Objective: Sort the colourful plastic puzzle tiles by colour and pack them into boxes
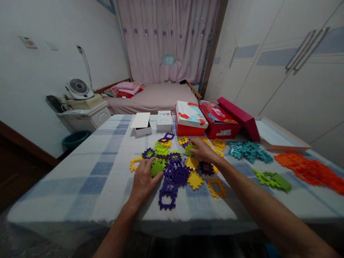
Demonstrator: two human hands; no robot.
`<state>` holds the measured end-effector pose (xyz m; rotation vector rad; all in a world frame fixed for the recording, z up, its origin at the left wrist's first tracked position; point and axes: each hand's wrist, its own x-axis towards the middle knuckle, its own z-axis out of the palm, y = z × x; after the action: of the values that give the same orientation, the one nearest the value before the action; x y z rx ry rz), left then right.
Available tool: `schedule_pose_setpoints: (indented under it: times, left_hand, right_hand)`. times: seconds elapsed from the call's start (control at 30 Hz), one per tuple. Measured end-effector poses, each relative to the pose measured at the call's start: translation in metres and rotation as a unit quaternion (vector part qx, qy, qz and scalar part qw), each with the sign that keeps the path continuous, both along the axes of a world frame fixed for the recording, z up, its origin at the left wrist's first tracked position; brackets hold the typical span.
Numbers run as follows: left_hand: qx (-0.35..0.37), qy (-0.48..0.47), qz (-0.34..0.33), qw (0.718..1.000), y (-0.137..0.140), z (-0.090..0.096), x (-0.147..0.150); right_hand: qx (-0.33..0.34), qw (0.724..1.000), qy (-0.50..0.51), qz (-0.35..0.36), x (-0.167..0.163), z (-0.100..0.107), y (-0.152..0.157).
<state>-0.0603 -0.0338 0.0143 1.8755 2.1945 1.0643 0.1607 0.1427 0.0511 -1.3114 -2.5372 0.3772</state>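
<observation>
Notched plastic building tiles in purple, yellow and green lie mixed in a pile in front of me. My left hand (145, 176) is at the pile's left side, thumb and fingers gripping the edge of a green tile (158, 167). My right hand (202, 149) reaches into the far right part and pinches another green tile (189, 148). Purple tiles (180, 175) overlap between the hands, and a purple frame tile (167, 200) lies nearest me. Right of these are a solid yellow tile (195, 180) and a yellow frame tile (217, 188).
On the right lie heaps of teal tiles (249, 152), green tiles (273, 180) and orange tiles (309, 169). Along the back stand small white boxes (164, 121), a red-and-white box (190, 118), a red box (219, 120) and a shallow lid (279, 138). A checked cloth covers the table (88, 193).
</observation>
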Motion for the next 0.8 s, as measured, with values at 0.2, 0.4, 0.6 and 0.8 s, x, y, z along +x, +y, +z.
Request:
schedule_pose_setpoints:
  times: [0.2, 0.4, 0.6, 0.8]
  left_hand:
    - [0.022, -0.105, -0.022, 0.994, -0.004, 0.006, 0.004]
    - [-0.003, -0.180, 0.001, 0.984, -0.009, 0.011, 0.006]
    - [-0.035, -0.311, 0.024, 0.949, -0.007, 0.026, -0.001]
    - [-0.086, -0.233, -0.053, 0.967, 0.035, 0.047, 0.010]
  right_hand:
    - [0.038, 0.994, -0.096, -0.041, -0.006, 0.004, -0.016]
    - [0.050, 0.997, -0.054, 0.022, -0.008, -0.003, -0.019]
    - [0.008, 0.999, 0.008, -0.039, 0.006, 0.010, -0.005]
    - [-0.005, 0.994, -0.112, -0.016, 0.001, 0.013, -0.005]
